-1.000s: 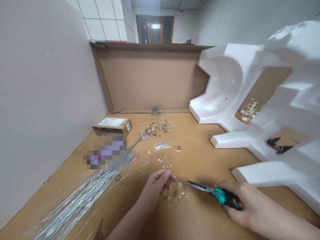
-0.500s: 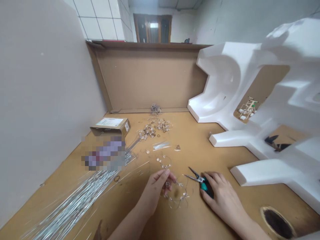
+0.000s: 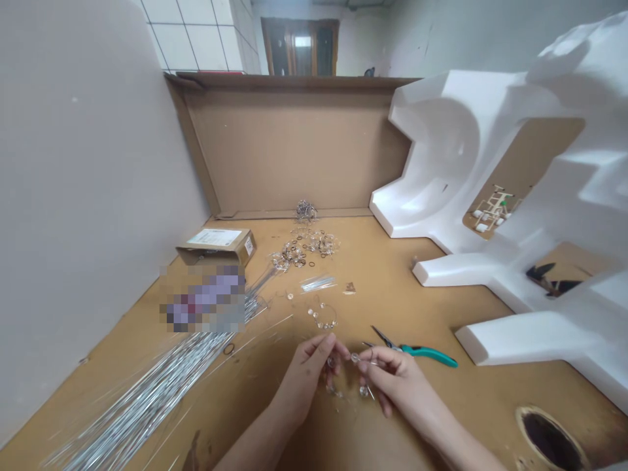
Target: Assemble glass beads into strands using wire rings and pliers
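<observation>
My left hand (image 3: 316, 360) pinches one side of a wire strung with clear beads (image 3: 336, 392), low over the table. On its other side my right hand (image 3: 390, 374) has closed its fingers on the same beaded wire, with a clear bead (image 3: 354, 358) showing between the two hands. Pliers with teal handles (image 3: 432, 355) lie just beyond my right hand, which covers part of their jaws. A second curved beaded wire (image 3: 324, 324) rests on the table a little past my left hand.
Long silvery wires (image 3: 161, 399) spread across the left, near a small cardboard box (image 3: 216, 245). Clear beads and dark rings (image 3: 294, 255) lie in a pile farther back, with short wire pieces (image 3: 318, 284) before it. White foam packaging (image 3: 515, 337) stands at the right, above a round hole (image 3: 552, 438).
My right hand has let go of the pliers and moved left onto the beaded wire. The pliers now lie turned, handles to the right. My left hand has stayed in place.
</observation>
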Demonstrator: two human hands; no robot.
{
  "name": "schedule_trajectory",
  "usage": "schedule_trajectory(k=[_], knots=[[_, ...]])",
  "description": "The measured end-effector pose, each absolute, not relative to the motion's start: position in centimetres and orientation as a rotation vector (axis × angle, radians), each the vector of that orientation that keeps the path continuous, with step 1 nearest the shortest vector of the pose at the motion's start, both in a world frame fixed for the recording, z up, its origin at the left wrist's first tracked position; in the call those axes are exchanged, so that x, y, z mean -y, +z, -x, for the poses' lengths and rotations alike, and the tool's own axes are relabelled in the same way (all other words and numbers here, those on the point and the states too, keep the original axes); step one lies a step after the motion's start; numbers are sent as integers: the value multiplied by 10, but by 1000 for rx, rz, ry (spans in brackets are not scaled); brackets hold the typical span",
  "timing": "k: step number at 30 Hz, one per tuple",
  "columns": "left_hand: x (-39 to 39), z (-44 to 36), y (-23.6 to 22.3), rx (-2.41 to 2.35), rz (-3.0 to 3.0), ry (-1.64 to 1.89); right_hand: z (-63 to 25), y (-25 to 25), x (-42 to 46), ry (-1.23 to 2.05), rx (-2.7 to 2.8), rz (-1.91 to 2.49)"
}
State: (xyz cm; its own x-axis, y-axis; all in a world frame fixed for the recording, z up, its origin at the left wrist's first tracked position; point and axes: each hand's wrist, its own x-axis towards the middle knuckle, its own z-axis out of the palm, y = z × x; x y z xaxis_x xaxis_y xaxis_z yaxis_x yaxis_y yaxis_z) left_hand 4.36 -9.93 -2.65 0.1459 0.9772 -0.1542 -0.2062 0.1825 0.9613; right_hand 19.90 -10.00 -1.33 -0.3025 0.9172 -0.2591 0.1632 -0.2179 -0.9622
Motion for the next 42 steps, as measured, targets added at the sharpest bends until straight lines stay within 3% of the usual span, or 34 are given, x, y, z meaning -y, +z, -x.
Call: schedule_trajectory(k=[20, 29, 42], knots=[[102, -43, -20, -1075, -1058, 1097, -198, -6, 99, 1514, 1350, 1392], [97, -34, -20, -1381, -1749, 1112, -206, -12, 90, 1432, 1517, 1415], [105, -40, -25, -1410, -1959, 988, -209, 4, 87, 1376, 1613, 1507]])
